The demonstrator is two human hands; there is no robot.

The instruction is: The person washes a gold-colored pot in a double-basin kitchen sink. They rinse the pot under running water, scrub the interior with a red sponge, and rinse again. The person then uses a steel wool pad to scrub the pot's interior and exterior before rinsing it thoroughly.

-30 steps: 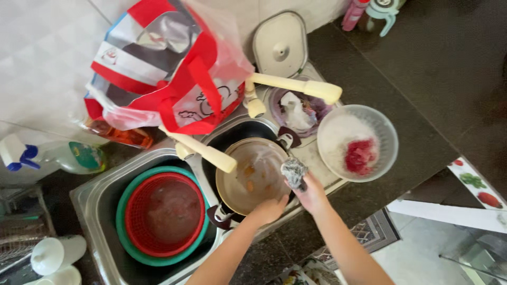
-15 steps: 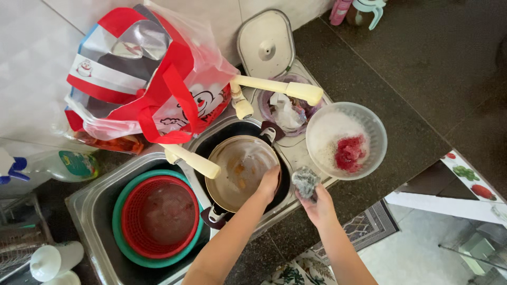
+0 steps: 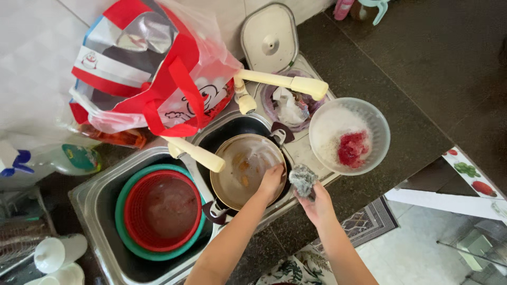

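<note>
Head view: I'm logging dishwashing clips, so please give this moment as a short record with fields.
Place: steel double sink set in a dark counter
Left hand: on the rim of the round metal pot with dark handles
Right hand: holds a grey wire scouring pad over the sink edge
Beside it: clear plastic bowl of suds with a red cloth
Left basin: red colander inside a green basin

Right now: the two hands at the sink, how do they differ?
The left hand rests on the rim of the dirty pan in the sink basin, gripping nothing else; the right hand holds a grey scrubber pinched in its fingers. The left hand is over the basin; the right hand is raised over the sink's front edge, clear of the pan. Both are bare.
</note>
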